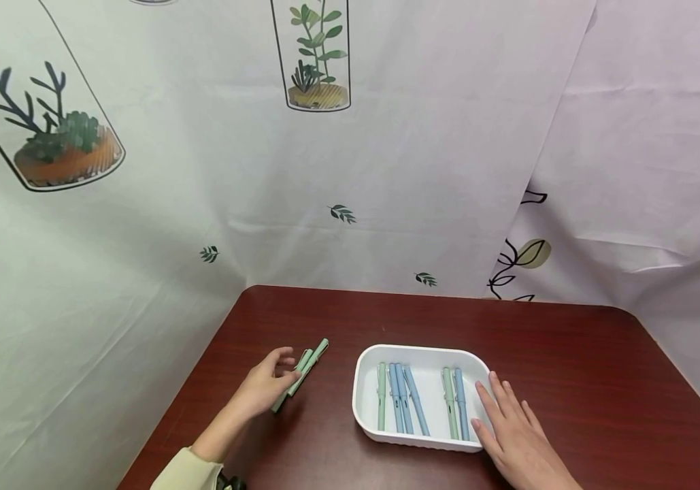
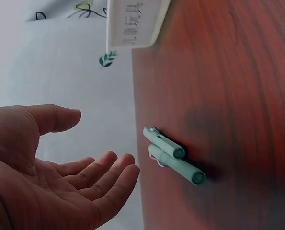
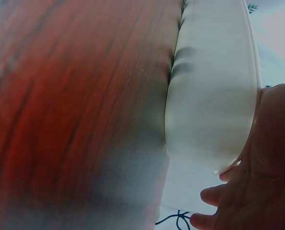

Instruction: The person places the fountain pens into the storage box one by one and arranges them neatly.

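Two green pens [image 1: 309, 364] lie side by side on the table, left of the white tray [image 1: 411, 442]. My left hand [image 1: 267, 383] is right by them, palm turned inward, fingers loosely bent. In the left wrist view a gap shows between that hand [image 2: 85, 177] and the pens [image 2: 173, 155], and nothing is in its grasp. Several blue pens [image 1: 403, 398] and green pens [image 1: 381, 397] lie lengthwise in the tray, in a left and a right cluster. My right hand [image 1: 518, 435] rests at the tray's right rim with fingers spread and straight.
The dark red wooden table [image 1: 601, 381] reaches back to a white printed curtain [image 1: 411, 170], which also hangs along both sides. A dark band [image 1: 230, 482] sits at the left wrist, below a pale sleeve [image 1: 187, 471].
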`<state>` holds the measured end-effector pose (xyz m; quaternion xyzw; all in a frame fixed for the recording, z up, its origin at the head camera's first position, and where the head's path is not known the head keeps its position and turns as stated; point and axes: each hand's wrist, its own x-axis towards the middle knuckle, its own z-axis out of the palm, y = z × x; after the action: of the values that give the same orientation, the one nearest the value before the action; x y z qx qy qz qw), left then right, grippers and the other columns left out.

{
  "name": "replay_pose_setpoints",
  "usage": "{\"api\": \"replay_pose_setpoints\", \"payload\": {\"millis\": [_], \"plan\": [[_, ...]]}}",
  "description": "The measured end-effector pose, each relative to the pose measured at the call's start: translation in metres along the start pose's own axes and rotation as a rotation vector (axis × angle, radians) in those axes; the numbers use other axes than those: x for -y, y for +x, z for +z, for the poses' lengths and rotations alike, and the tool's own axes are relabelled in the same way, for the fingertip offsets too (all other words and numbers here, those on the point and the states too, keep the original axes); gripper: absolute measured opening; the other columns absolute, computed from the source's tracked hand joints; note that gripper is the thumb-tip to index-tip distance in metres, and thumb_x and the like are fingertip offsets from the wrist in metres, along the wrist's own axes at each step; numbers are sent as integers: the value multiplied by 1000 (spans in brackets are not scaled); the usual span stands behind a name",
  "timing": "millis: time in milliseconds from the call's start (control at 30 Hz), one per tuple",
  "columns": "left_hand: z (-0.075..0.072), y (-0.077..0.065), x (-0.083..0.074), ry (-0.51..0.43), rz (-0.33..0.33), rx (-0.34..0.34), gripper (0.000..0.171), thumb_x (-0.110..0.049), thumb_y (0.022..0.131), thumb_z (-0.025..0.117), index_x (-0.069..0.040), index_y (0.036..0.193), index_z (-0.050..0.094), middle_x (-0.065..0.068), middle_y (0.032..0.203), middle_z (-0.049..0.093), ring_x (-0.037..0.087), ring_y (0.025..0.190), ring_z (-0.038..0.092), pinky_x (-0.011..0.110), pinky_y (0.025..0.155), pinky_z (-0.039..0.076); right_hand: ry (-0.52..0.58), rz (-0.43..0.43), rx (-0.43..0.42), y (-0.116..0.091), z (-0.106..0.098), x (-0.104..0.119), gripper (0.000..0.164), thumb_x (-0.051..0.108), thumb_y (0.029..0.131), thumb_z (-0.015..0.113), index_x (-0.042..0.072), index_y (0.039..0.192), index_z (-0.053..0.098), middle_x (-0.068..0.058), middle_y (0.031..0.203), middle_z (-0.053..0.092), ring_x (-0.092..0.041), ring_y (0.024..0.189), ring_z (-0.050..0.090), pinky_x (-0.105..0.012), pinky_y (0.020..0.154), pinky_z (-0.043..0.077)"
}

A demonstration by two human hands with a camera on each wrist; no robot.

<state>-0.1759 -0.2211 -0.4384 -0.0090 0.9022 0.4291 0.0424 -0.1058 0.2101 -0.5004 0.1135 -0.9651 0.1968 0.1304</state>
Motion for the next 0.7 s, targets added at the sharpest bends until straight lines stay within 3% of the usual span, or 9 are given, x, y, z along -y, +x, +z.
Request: {"api": "replay_pose_setpoints", "payload": {"millis": [233,467,700], "plan": [[0,6,11,53,-32,-7,53,-19,97,67,1,144,50,15,130,65,36,121,62,52,94,52,2,-2,-4,-1,1,0,61,38,101,59,11,154,44,-15,165,28,-34,152,24,-54,123,14],[0,11,22,99,-73,8,52,-20,97,67,-1,142,52,15,129,65,38,123,60,54,95,50,15,18,35,0,-2,1,62,40,101,59,10,153,45,-17,164,29,-42,147,31,-64,110,28],[1,21,31,128,-86,2,51,-19,95,68,0,140,53,16,127,66,39,121,60,55,96,48,8,20,42,1,-4,2,61,41,101,59,10,152,46,-18,163,30,-44,146,33,-65,108,30]]}}
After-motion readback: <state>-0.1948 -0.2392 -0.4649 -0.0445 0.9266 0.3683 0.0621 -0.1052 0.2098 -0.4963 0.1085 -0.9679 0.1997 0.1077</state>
